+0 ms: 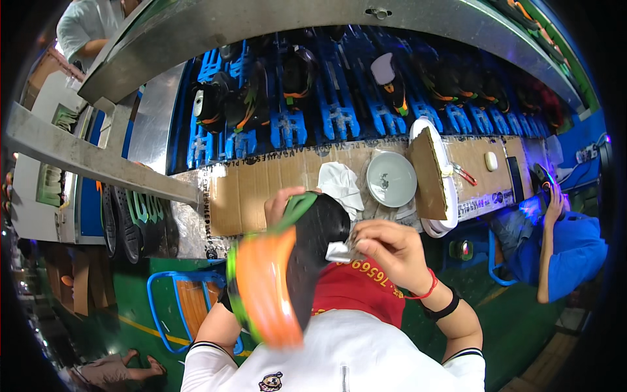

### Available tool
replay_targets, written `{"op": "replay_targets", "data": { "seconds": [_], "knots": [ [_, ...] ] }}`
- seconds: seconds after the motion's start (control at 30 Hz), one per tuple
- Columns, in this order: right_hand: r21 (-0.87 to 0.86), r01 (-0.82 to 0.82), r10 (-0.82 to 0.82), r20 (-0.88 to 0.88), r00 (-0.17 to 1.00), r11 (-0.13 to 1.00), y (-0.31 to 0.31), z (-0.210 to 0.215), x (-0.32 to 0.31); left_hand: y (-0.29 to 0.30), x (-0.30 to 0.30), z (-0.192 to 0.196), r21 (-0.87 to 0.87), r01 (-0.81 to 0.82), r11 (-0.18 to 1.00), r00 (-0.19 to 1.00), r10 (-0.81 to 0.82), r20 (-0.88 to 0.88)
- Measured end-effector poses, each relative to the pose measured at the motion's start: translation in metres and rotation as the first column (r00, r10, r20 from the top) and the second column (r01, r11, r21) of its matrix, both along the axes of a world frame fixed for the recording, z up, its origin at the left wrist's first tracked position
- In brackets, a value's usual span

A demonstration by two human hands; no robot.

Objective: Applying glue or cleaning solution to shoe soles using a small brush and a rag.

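Observation:
My left hand is closed around a black shoe that has a green flap and a glossy orange and lime part, tilted in front of my chest. The orange part is blurred by motion. My right hand pinches a small folded white wipe against the shoe's dark side, or very close to it; I cannot tell whether they touch. On the bench just beyond my hands lie a crumpled white cloth and a round grey bowl with small dark bits inside.
Beyond the cardboard-covered bench, blue racks carry several black shoes. Right of the bowl stands a white tray with cardboard against it, then a red-handled tool. A metal beam crosses at left. A blue-shirted co-worker sits at right.

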State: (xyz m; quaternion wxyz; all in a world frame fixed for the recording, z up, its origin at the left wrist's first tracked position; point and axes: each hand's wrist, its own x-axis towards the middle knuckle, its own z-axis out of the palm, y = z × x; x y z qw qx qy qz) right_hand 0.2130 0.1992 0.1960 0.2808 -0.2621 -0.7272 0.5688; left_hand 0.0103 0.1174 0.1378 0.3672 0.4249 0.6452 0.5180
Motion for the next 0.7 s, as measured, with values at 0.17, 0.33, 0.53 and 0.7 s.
{"op": "replay_targets", "data": {
  "seconds": [0.17,0.33,0.53,0.7],
  "knots": [
    [0.284,0.185,-0.192,-0.002,0.981,0.941,0.020,0.008,-0.002,-0.017,-0.007,0.025,0.268,0.227,0.936,0.973,-0.228,-0.027],
    [0.450,0.126,-0.146,0.011,0.989,0.884,0.022,0.008,-0.010,-0.016,-0.008,0.029,0.238,0.232,0.943,0.900,-0.301,0.315],
    [0.530,0.064,-0.116,0.066,0.991,0.846,0.018,0.008,-0.019,-0.016,-0.004,0.037,0.218,0.255,0.942,0.891,-0.316,0.325],
    [0.683,0.071,-0.164,0.073,0.984,0.727,0.021,0.007,-0.022,-0.016,-0.004,0.039,0.223,0.273,0.936,0.883,-0.336,0.328]
  ]
}}
